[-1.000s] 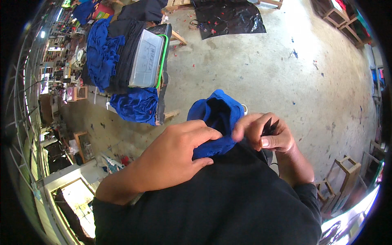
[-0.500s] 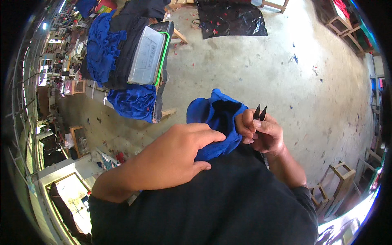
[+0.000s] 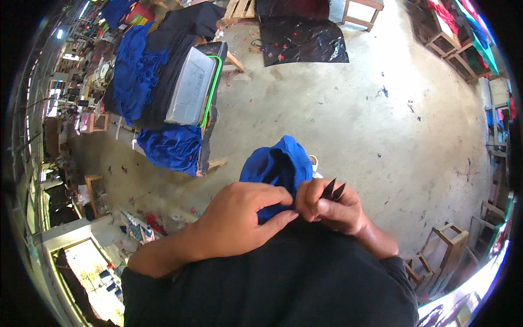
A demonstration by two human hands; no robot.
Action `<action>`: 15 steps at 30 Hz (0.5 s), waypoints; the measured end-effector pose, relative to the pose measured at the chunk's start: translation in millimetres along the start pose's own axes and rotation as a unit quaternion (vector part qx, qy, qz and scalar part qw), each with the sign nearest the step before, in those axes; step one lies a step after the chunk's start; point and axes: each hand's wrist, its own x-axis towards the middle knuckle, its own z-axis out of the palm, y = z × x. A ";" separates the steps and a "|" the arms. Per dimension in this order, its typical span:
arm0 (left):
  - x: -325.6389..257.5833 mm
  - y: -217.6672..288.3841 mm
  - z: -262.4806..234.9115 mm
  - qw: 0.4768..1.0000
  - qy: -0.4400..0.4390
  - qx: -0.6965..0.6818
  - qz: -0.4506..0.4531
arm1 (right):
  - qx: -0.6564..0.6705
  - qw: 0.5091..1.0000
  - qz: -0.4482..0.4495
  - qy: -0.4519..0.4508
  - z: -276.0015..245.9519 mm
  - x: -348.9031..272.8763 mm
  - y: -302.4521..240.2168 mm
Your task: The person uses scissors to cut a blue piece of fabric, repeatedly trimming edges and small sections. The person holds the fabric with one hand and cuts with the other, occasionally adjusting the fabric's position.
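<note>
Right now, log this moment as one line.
left hand: holding bunched blue fabric | right hand: at fabric's right side, holding dark two-pointed blades | ahead left: translucent rectangular plastic box

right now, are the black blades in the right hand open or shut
Open: the black blades point from the right hand, tips apart.

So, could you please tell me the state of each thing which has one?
Left hand: fingers closed, pinching the blue cloth.
Blue cloth: gathered, with an open fold at the top.
Right hand: curled around the black tool.
Black tool: held, its two points apart.
Plastic box: set down; open or closed, I cannot tell.
Black sheet: spread on the floor.
</note>
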 end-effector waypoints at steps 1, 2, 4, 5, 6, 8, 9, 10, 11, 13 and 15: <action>-1.6 -1.2 0.5 1.000 -0.003 -0.003 0.000 | 0.009 1.000 0.010 -0.020 1.0 0.1 0.3; -5.2 -2.4 1.4 0.999 -0.004 -0.025 -0.019 | 0.009 0.999 0.014 -0.041 1.2 1.6 2.3; -11.3 -5.0 2.2 0.996 -0.006 -0.070 -0.058 | -0.009 0.998 0.059 0.037 14.9 1.1 -2.6; -14.8 -7.1 2.6 0.994 -0.003 -0.087 -0.062 | 0.020 0.997 0.052 0.048 16.8 0.4 0.8; -17.6 -9.8 3.1 0.992 0.001 -0.104 -0.067 | 0.048 0.996 0.045 0.060 16.4 -0.2 5.6; -19.4 -11.9 5.4 0.988 0.011 -0.135 -0.080 | 0.086 0.992 0.037 0.082 15.2 -2.6 9.9; -20.1 -12.1 6.9 0.985 0.017 -0.148 -0.089 | 0.096 0.990 0.036 0.093 14.8 -3.8 10.6; -20.6 -12.2 8.3 0.982 0.023 -0.161 -0.098 | 0.105 0.988 0.036 0.104 13.9 -4.2 11.0; -19.7 -12.3 9.5 0.980 0.036 -0.170 -0.100 | 0.103 0.988 0.037 0.111 12.2 -4.5 11.2; -17.5 -12.7 11.5 0.975 0.061 -0.187 -0.102 | 0.086 0.990 0.025 0.111 14.3 0.0 10.5; -16.0 -14.9 11.6 0.977 0.089 -0.170 -0.095 | 0.065 0.991 0.020 0.114 15.2 3.3 7.9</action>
